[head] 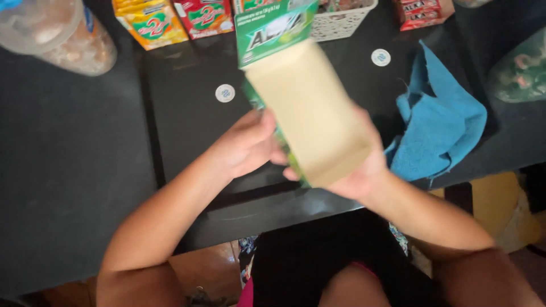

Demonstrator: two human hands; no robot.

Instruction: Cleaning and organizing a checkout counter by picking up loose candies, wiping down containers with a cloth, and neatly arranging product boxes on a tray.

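Holding green-and-tan flat cardboard carton (307, 108) above black tabletop (79, 170) near front edge: right hand (358, 170) wraps low end, left hand (247, 145) fingers pinch side; long axis slants toward far edge.

One green carton (301, 96) with plain tan underside, two hands, left (247, 142) and right (358, 173), one blue cloth (441, 122), two round white stickers (225, 93), one white basket (344, 20), one clear plastic jar (57, 34)
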